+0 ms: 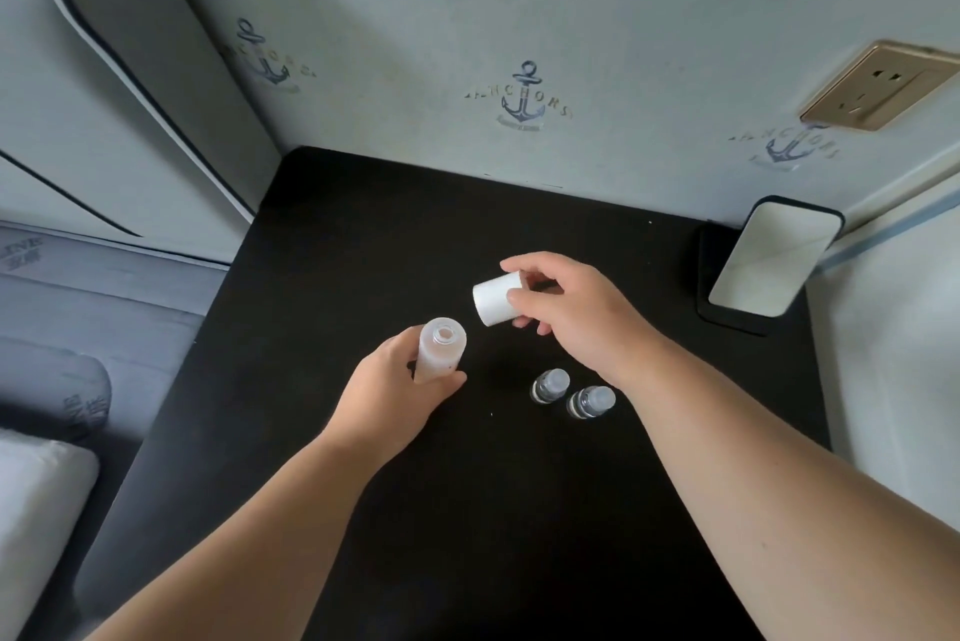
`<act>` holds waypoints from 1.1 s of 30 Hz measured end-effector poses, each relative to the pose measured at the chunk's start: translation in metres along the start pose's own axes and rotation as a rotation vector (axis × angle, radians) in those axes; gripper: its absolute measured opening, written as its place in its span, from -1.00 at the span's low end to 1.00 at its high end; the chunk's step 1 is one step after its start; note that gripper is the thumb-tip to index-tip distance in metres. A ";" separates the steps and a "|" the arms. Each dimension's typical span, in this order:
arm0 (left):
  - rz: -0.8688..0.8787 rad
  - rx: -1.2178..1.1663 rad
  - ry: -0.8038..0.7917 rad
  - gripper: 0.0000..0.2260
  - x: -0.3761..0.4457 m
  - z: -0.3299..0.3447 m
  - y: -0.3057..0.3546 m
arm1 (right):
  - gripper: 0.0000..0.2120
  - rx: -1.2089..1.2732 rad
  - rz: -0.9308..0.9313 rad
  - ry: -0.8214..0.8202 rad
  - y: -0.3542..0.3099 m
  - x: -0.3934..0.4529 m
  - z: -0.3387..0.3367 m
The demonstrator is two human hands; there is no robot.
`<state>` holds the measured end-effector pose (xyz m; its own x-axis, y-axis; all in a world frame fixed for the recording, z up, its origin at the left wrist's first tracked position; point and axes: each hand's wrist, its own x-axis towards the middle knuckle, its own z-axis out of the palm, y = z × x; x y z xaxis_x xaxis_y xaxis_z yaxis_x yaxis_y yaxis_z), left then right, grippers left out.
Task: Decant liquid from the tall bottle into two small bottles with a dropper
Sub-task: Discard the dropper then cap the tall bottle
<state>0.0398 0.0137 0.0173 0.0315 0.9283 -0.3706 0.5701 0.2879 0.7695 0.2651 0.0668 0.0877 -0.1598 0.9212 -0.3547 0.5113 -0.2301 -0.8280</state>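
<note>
Forearms: both reach in from the lower edge, bare, over the black table (519,510).
Left hand (395,396): fingers and thumb wrapped round the lower body of the tall bottle (440,347), which stands roughly upright on the table with its mouth uncovered and facing up.
Right hand (566,313): thumb and fingertips pinch the white cap (497,298), held in the air and tipped on its side, its closed end toward the bottle (the open end is hidden by the fingers).
Cap to bottle: apart, the cap up and to the right of the open mouth; judged as just unscrewed, with setting it down the likely next step.
Small bottles (549,385): two, side by side and nearly touching, upright, tops on, near the right wrist and to the right of the tall bottle.
Key relation: the small bottles lie nearer the right hand, below its wrist; the tall bottle's long axis is near vertical, so a dropper would enter from above.
Dropper: none visible.
Phone (774,258): leaning against the wall at the far right corner, well apart.
</note>
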 end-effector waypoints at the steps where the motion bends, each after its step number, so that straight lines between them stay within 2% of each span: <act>1: 0.019 0.015 0.007 -0.68 -0.002 0.001 0.003 | -0.68 0.034 -0.034 -0.015 -0.002 -0.007 -0.002; 4: 0.071 0.060 0.025 -0.70 -0.010 0.002 0.013 | -0.67 0.011 -0.103 -0.013 -0.009 -0.024 -0.006; 11: 0.114 0.280 0.026 -0.66 -0.013 0.002 0.025 | -0.59 -0.294 -0.291 -0.002 -0.021 -0.040 -0.011; 21: 0.096 0.282 -0.006 -0.74 -0.020 0.006 0.026 | -0.57 -0.497 -0.437 -0.018 -0.026 -0.049 -0.011; 27: 0.032 0.216 -0.160 -0.63 -0.024 -0.001 0.025 | -0.56 -0.555 -0.444 -0.111 -0.026 -0.055 -0.015; 30: 0.010 0.199 -0.264 -0.69 -0.024 -0.009 0.026 | -0.57 -0.565 -0.476 -0.174 -0.028 -0.056 -0.016; 33: 0.030 0.250 -0.304 -0.72 -0.024 -0.015 0.029 | -0.58 -0.578 -0.477 -0.215 -0.029 -0.056 -0.017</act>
<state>0.0430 0.0036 0.0559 0.2712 0.8126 -0.5158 0.7461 0.1611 0.6460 0.2739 0.0274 0.1392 -0.6032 0.7848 -0.1421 0.6955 0.4304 -0.5754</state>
